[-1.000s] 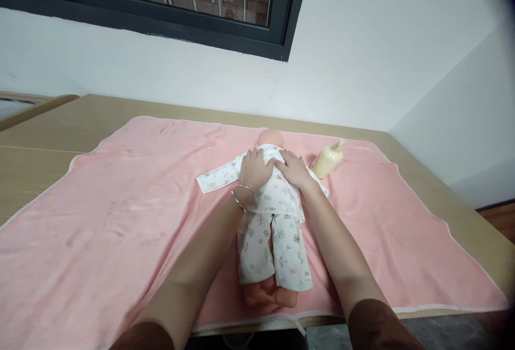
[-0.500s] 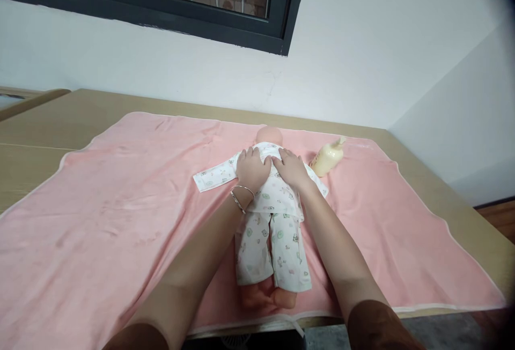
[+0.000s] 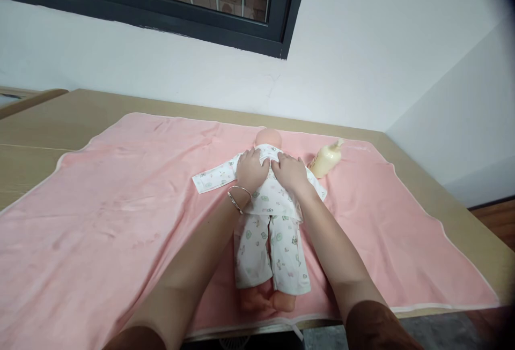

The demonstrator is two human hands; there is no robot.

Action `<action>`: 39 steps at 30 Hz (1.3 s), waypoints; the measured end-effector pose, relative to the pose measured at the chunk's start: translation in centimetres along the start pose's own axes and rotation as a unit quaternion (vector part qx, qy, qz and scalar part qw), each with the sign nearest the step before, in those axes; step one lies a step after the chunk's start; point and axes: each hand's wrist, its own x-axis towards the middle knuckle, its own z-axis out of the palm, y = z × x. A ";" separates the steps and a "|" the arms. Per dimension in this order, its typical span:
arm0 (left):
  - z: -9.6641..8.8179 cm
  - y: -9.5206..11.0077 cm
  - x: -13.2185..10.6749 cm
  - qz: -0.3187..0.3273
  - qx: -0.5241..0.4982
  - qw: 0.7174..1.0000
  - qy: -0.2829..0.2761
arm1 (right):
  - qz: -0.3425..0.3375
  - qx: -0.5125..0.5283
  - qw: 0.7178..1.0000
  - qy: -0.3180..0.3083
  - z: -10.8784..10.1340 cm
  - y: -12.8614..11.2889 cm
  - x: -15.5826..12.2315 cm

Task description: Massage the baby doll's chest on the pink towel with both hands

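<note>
A baby doll (image 3: 267,199) in a white printed top and matching trousers (image 3: 253,253) lies stretched out on a pink blanket (image 3: 120,194). Its bald head (image 3: 268,137) points to the wall and its bare feet (image 3: 267,299) lie at the near edge. My left hand (image 3: 251,170), with a bangle at the wrist, rests flat on the left of the doll's upper body. Beside it, my right hand (image 3: 290,173) lies flat on the right side, fingers spread. The thumbs come close together over the middle. One sleeve (image 3: 213,177) reaches out to the left.
A pale yellow pump bottle (image 3: 326,160) lies tilted on the blanket, right of the doll. Under the blanket is a wooden table (image 3: 418,162), set against a white wall (image 3: 181,71) with a dark-framed window (image 3: 277,38).
The view has shifted very slightly. My right fingers sit a touch lower on the doll's upper body; both hands stay in contact with it.
</note>
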 end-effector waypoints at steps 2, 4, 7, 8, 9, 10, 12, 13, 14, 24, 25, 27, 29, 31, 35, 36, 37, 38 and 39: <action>0.4 -0.3 0.2 -0.003 -0.001 1.000 -0.001 | 0.006 0.027 0.999 -0.017 0.2 0.5 0.4; 0.5 -0.4 0.1 0.010 -0.005 1.000 0.002 | 0.011 0.029 0.999 -0.017 0.3 0.3 0.3; 0.3 -0.2 -0.2 0.045 -0.009 0.999 0.020 | 0.008 -0.018 1.000 0.017 0.1 -1.1 -0.7; 0.3 -0.2 -0.3 0.050 -0.007 0.998 0.026 | 0.005 -0.036 0.999 0.028 0.0 -1.6 -1.1; 0.3 -0.1 -0.3 0.049 -0.006 0.998 0.031 | 0.002 -0.049 0.998 0.034 -0.1 -2.0 -1.3; 0.3 -0.1 -0.4 0.044 -0.007 0.998 0.034 | -0.001 -0.053 0.998 0.036 -0.1 -2.2 -1.5; 0.5 -0.2 -0.3 0.026 -0.011 0.999 0.035 | -0.006 -0.036 0.999 0.034 0.0 -1.9 -1.2; 0.6 -0.3 -0.3 0.015 -0.013 0.999 0.032 | -0.004 -0.017 0.999 0.028 0.2 -1.4 -0.9; 0.7 -0.4 -0.2 0.006 -0.015 1.000 0.026 | 0.000 0.005 1.000 0.019 0.4 -0.9 -0.5; 1.7 -1.4 0.5 -0.016 -0.050 0.998 -0.018 | 0.007 0.025 1.000 0.012 1.2 0.2 0.3; 1.7 -1.4 0.6 -0.015 -0.052 0.998 -0.020 | 0.004 0.023 1.000 0.015 1.1 0.1 0.2; 1.7 -1.5 0.7 -0.014 -0.053 0.998 -0.022 | -0.002 0.025 1.000 0.019 1.0 0.1 0.1; 1.6 -1.5 0.7 -0.010 -0.054 0.998 -0.026 | -0.004 0.030 0.999 0.021 1.0 0.3 0.2; 1.5 -1.6 0.8 -0.003 -0.055 0.998 -0.029 | -0.005 0.036 0.999 0.018 1.0 0.5 0.4; 1.2 -1.6 0.9 0.014 -0.059 0.998 -0.034 | -0.013 0.047 0.999 0.007 1.2 0.9 0.7; 1.1 -1.6 1.0 0.020 -0.059 0.997 -0.035 | -0.015 0.043 0.999 0.008 1.2 0.9 0.7; 0.9 -1.6 1.0 0.024 -0.058 0.997 -0.036 | -0.016 0.035 0.999 0.010 1.2 0.8 0.7; 0.8 -1.5 0.9 0.028 -0.055 0.998 -0.034 | -0.015 0.025 0.999 0.013 1.2 0.7 0.6; 0.7 -1.5 0.9 0.031 -0.050 0.998 -0.032 | -0.013 0.014 1.000 0.016 1.2 0.4 0.5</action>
